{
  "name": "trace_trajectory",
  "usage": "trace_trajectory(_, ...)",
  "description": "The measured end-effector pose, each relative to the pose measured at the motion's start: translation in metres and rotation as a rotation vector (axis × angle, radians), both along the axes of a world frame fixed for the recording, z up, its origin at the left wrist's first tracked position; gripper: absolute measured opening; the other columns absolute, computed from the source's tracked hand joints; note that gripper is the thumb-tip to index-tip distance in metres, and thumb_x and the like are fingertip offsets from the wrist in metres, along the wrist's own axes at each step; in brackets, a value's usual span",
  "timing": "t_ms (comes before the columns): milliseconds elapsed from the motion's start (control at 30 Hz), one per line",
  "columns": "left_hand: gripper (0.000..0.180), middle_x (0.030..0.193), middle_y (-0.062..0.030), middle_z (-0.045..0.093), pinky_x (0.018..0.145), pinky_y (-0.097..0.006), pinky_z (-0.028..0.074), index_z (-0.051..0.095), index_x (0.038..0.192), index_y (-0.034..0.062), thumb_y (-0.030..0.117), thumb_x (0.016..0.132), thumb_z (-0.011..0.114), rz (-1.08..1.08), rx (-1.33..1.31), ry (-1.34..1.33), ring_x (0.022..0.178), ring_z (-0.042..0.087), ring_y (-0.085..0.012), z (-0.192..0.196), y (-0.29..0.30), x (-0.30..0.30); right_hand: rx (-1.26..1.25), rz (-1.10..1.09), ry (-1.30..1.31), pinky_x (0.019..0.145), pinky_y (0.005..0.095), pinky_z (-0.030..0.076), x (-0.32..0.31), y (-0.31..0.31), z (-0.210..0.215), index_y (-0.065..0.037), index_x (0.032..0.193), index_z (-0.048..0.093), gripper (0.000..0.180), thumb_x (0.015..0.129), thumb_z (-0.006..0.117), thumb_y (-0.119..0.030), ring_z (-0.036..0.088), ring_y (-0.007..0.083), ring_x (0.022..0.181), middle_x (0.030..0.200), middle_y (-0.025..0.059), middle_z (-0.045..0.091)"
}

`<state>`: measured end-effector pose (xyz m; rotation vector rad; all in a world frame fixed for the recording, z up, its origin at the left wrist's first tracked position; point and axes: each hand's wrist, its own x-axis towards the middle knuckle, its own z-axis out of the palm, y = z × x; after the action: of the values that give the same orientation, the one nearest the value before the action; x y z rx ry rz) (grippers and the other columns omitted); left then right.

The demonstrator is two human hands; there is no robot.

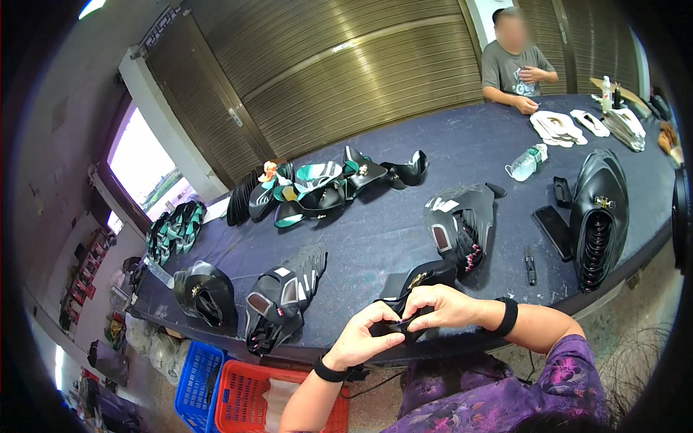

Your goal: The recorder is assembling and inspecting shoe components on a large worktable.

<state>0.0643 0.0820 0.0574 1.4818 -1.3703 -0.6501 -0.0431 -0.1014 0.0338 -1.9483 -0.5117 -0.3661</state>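
Observation:
Both hands meet over the near edge of a dark blue table (404,231). My left hand (361,335) and my right hand (444,307) pinch a black shoe upper piece (419,280) with a small gold ornament, fingertips pressed together on its lower end. Each wrist wears a black band. Just beyond lies a stack of black uppers with white and red trim (462,224). Another such stack (285,296) lies to the left.
A tall stack of black uppers (599,216), a phone (554,229), a small dark tool (530,267) and a water bottle (527,162) lie at right. Green-black pieces (317,187) sit farther back. A seated person (516,65) works opposite. Red (249,397) and blue (193,379) crates stand below.

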Motion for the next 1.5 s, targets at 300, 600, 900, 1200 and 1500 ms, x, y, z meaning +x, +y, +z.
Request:
trace_trajectory(300, 0.026, 0.086, -0.0045, 0.056, 0.077, -0.028, 0.039, 0.059, 0.088, 0.0038, 0.008, 0.066, 0.072, 0.012, -0.035, -0.139, 0.083, 0.052, -0.0156, 0.001, -0.001, 0.002, -0.063, -0.009, -0.027, 0.073, 0.0310, 0.041, -0.002, -0.002, 0.001, -0.005, 0.090, 0.060, 0.023, 0.075, 0.064, -0.022, 0.053, 0.0205, 0.080, 0.081, 0.0062, 0.057)
trace_trajectory(600, 0.024, 0.080, -0.0046, 0.057, 0.073, -0.028, 0.040, 0.062, 0.085, 0.0039, 0.008, 0.065, 0.073, 0.030, -0.063, -0.091, 0.078, 0.053, -0.0152, 0.002, -0.003, 0.002, -0.082, 0.000, -0.030, 0.075, 0.0310, 0.040, 0.000, -0.002, 0.005, -0.005, 0.091, 0.058, 0.023, 0.077, 0.062, -0.023, 0.051, 0.0208, 0.082, 0.082, 0.0056, 0.056)
trace_trajectory(900, 0.021, 0.079, -0.0038, 0.056, 0.071, -0.027, 0.038, 0.063, 0.082, 0.0039, 0.007, 0.064, 0.073, 0.032, -0.077, 0.045, 0.076, 0.051, -0.0140, 0.002, -0.001, -0.003, -0.076, 0.014, 0.019, 0.075, 0.0313, 0.040, -0.006, 0.001, 0.010, -0.005, 0.091, 0.057, 0.023, 0.078, 0.060, -0.024, 0.051, 0.0207, 0.082, 0.084, 0.0063, 0.055)
trace_trajectory(1200, 0.017, 0.080, -0.0020, 0.052, 0.072, -0.025, 0.037, 0.060, 0.080, 0.0037, 0.004, 0.066, 0.070, 0.025, -0.015, 0.164, 0.078, 0.048, -0.0120, -0.002, -0.001, -0.002, -0.032, 0.006, 0.024, 0.076, 0.0304, 0.040, -0.004, 0.003, 0.005, -0.005, 0.091, 0.057, 0.023, 0.077, 0.062, -0.022, 0.052, 0.0193, 0.083, 0.084, 0.0066, 0.055)
trace_trajectory(1500, 0.015, 0.079, 0.0002, 0.050, 0.071, -0.023, 0.036, 0.059, 0.075, 0.0030, 0.002, 0.066, 0.070, 0.061, 0.062, 0.397, 0.077, 0.047, -0.0102, -0.001, 0.000, -0.010, -0.015, -0.006, 0.089, 0.075, 0.0298, 0.040, -0.007, 0.006, 0.005, -0.005, 0.090, 0.058, 0.024, 0.075, 0.064, -0.022, 0.052, 0.0191, 0.081, 0.084, 0.0064, 0.056)
